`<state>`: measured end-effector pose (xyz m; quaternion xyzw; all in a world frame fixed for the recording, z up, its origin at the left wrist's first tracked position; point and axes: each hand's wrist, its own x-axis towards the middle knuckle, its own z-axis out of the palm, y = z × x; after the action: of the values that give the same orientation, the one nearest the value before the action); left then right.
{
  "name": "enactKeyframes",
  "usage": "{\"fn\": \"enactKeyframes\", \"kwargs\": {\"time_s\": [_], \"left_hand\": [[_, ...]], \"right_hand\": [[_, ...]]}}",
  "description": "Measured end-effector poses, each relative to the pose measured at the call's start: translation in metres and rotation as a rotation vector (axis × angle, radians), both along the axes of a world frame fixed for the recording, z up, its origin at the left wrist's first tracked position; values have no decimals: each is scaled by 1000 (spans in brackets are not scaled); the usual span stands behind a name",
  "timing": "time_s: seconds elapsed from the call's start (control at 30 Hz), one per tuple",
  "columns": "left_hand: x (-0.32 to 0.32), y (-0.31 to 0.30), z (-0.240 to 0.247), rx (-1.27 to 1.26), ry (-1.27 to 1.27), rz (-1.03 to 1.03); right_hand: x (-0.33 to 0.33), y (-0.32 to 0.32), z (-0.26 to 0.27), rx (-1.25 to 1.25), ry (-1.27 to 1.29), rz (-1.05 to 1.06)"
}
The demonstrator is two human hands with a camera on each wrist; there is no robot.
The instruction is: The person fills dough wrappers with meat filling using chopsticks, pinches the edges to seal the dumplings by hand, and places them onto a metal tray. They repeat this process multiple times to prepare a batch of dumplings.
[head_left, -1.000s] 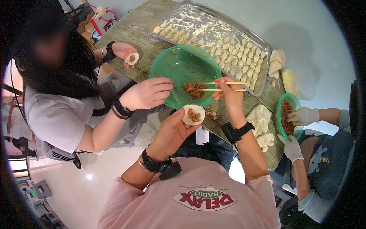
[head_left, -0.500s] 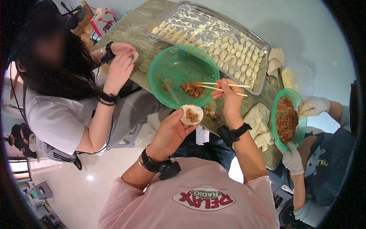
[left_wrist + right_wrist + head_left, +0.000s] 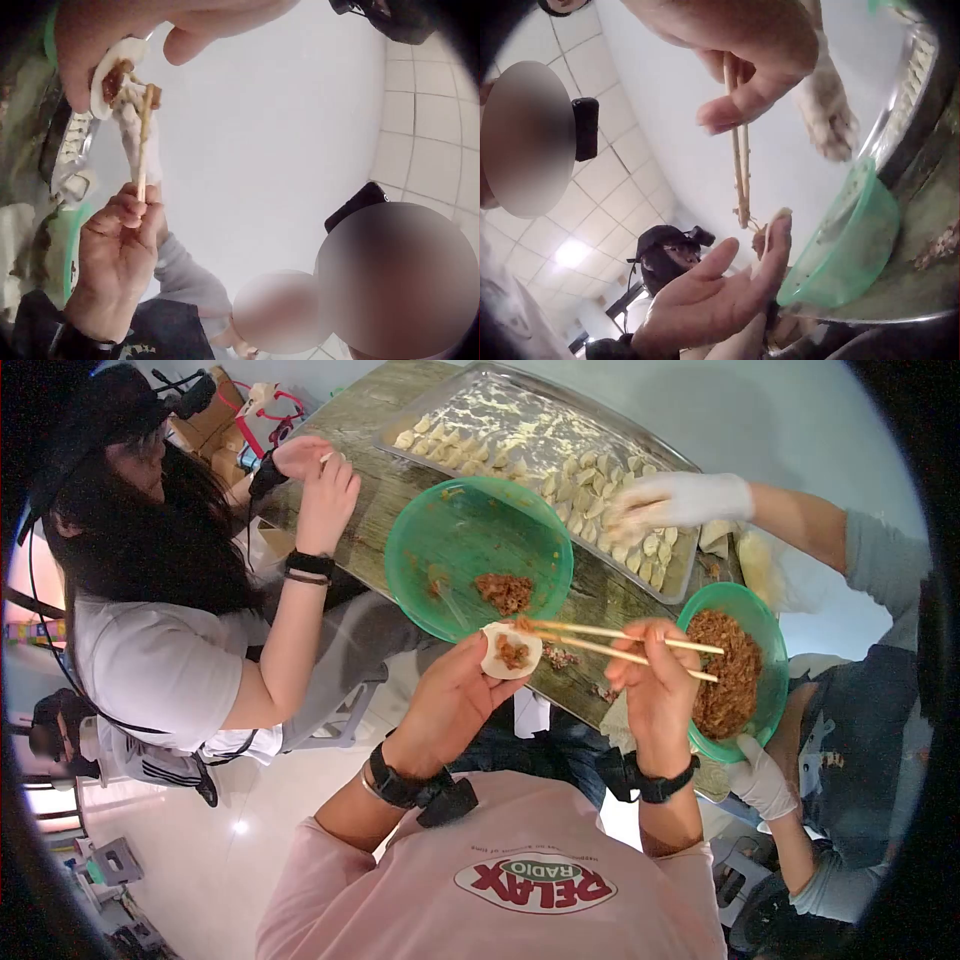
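Observation:
My left hand is palm up, carrying a round dumpling wrapper on its fingers. In the left and right wrist views its thumb stands apart from the wrapper. A dab of meat filling sits in the wrapper's middle. My right hand grips a pair of wooden chopsticks. Their tips, with a bit of filling on them, are close to the wrapper's upper edge. Beyond the wrapper is a green bowl with a clump of filling near its front side.
A metal tray holds many folded dumplings; a gloved hand reaches over it. That person's other gloved hand supports a second green bowl of filling. At left another person's hand works at something small and pale.
My right hand has drawn the chopsticks out of the bowl's filling and back to the wrapper. The gloved hand has moved over the tray. The left person's hands have risen together.

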<state>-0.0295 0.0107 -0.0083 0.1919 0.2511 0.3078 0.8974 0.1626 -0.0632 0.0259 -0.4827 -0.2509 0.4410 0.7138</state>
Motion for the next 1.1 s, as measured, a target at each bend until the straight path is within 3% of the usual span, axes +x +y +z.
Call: {"fn": "enactKeyframes", "kwargs": {"time_s": [0.2, 0.53, 0.7, 0.77, 1.1], "left_hand": [[5, -8, 13, 26, -36, -143], [6, -25, 18, 29, -39, -326], [9, -32, 22, 15, -34, -353], [11, -37, 23, 26, -25, -369], [16, -48, 20, 38, -37, -447]], "right_hand": [[5, -27, 9, -91, -101, 86], [12, -59, 19, -42, -61, 13], [27, -73, 26, -44, -41, 29], [32, -78, 25, -58, -46, 151], [36, -87, 11, -45, -60, 124]]}}
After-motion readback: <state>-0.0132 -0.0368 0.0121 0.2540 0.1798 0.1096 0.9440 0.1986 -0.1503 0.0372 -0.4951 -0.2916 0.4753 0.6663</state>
